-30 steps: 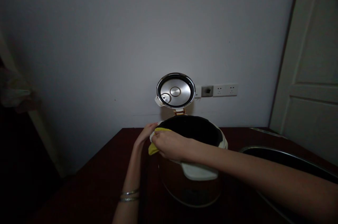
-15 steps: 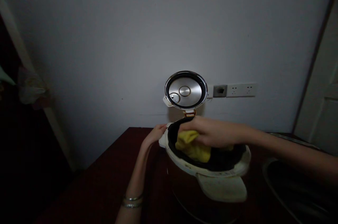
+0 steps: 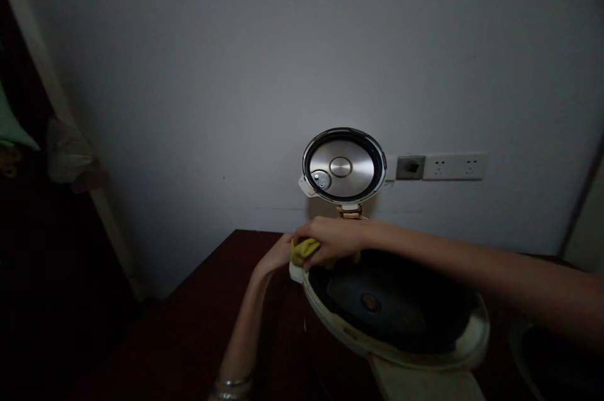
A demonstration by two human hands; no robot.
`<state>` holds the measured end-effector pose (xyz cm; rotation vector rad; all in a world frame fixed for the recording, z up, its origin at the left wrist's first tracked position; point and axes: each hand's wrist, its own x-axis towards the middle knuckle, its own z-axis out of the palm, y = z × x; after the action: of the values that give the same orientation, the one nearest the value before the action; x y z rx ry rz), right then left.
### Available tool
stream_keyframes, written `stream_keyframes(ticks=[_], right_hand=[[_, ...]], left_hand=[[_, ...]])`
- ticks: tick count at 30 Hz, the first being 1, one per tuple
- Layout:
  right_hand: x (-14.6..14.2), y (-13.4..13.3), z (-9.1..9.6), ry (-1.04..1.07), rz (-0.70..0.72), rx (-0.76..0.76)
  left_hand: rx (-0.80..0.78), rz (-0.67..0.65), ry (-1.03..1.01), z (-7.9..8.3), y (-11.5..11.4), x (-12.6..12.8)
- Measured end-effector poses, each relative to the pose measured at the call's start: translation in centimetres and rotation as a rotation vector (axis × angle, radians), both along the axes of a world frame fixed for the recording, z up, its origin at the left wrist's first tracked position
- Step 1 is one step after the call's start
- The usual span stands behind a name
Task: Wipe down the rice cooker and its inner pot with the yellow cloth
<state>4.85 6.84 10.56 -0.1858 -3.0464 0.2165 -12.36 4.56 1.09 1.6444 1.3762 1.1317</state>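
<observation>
A rice cooker (image 3: pixel 465 339) with a cream rim stands open on a dark red table (image 3: pixel 198 325), its dark inner cavity showing. Its round shiny lid (image 3: pixel 344 166) is hinged up at the back. My right hand (image 3: pixel 330 238) is closed on a yellow cloth (image 3: pixel 302 251) and presses it on the cooker's back-left rim. My left hand (image 3: pixel 276 256) rests against the cooker's left rim beside the cloth, fingers curled on the edge. Bangles circle my left wrist (image 3: pixel 233 384).
A grey wall stands close behind the table, with a socket strip (image 3: pixel 441 167) to the right of the lid. A dark metal basin edge (image 3: pixel 542 357) shows at lower right. A pale door edge (image 3: pixel 585 231) is at far right. Dim shelving with bags fills the left.
My right hand has carried the yellow cloth from inside the cooker to its back-left rim. The view has come closer and over the cooker, so its inside shows. My left hand stays on the rim.
</observation>
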Motion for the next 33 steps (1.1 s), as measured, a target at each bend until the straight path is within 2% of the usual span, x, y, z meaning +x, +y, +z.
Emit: stream_keyframes(ticks=[4,10,13,20,25,29,33], right_hand=[[-0.2,1.1,1.1,-0.07,0.022,-0.062],[-1.2,0.8,3.2,-0.091,0.179,0.145],[-1.6,0.3,3.4,-0.132,0.23,0.17],[-1.7,-0.5,2.9,-0.242,0.147,0.101],[-1.8,0.0,2.1,-0.219,0.129,0.141],[-1.9,0.1,2.8,-0.192,0.112,0.185],[-1.9,-0.2,3.7,-0.179,0.163,0.234]], left_hand=[[-0.057,-0.019,-0.005,0.4,-0.5,-0.1],[-0.009,0.071,-0.009,0.2,-0.7,-0.7],[-0.02,0.09,-0.033,0.1,-0.7,-1.0],[-0.075,0.065,-0.08,0.2,-0.6,-1.3],[-0.091,0.036,-0.106,0.5,-0.7,-1.1],[-0.083,0.09,-0.097,0.5,-0.9,-1.0],[-0.056,0.103,-0.117,0.5,-1.0,-1.0]])
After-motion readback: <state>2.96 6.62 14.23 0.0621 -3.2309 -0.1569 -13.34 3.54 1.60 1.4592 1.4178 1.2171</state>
